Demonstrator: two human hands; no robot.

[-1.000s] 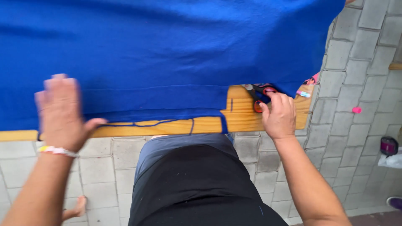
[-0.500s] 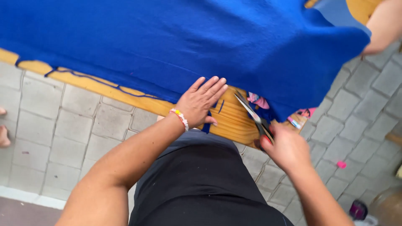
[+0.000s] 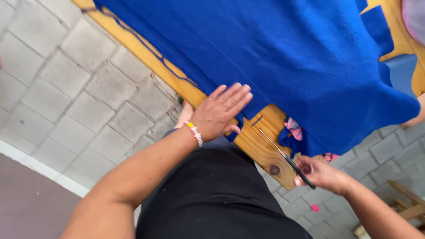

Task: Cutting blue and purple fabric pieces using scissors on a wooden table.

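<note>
A large blue felt cloth (image 3: 283, 57) covers a wooden table (image 3: 259, 144). My left hand (image 3: 221, 110), with a beaded bracelet on its wrist, lies flat with fingers spread on the cloth's near edge. My right hand (image 3: 321, 172) grips the black handles of a pair of scissors (image 3: 285, 157), whose blades point up-left over the bare wood toward the cloth's edge. The scissor tips lie a short way right of my left hand, apart from it.
Grey paving blocks (image 3: 66, 97) lie below the table. Pink scraps (image 3: 293, 128) poke out under the cloth, and one lies on the ground (image 3: 315, 207). A blue thread (image 3: 146, 48) trails along the table edge. Wooden slats (image 3: 409, 203) stand at lower right.
My left hand slid right along the cloth's edge and now rests near the scissors. The view has swung, so the table runs diagonally. My right hand still holds the scissors.
</note>
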